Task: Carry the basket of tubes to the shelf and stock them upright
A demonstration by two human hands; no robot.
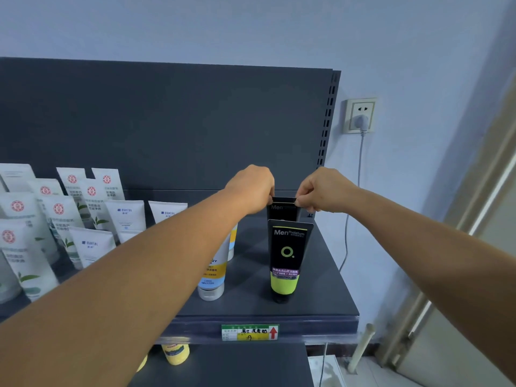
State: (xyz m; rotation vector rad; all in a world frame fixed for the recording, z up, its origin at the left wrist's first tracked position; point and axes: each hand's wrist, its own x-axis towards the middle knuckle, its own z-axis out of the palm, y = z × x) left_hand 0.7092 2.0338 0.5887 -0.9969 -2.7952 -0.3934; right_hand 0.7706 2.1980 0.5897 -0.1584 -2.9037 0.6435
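Pale blue wall (251, 26) with plugged socket (361, 115), beige doorframe (480, 174).

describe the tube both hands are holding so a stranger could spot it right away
On the dark grey shelf, look at its right end, near the wall socket. Two black Men tubes stand in a row; it is the rear black tube, directly behind the front black tube, its top edge pinched by the left hand and right hand.
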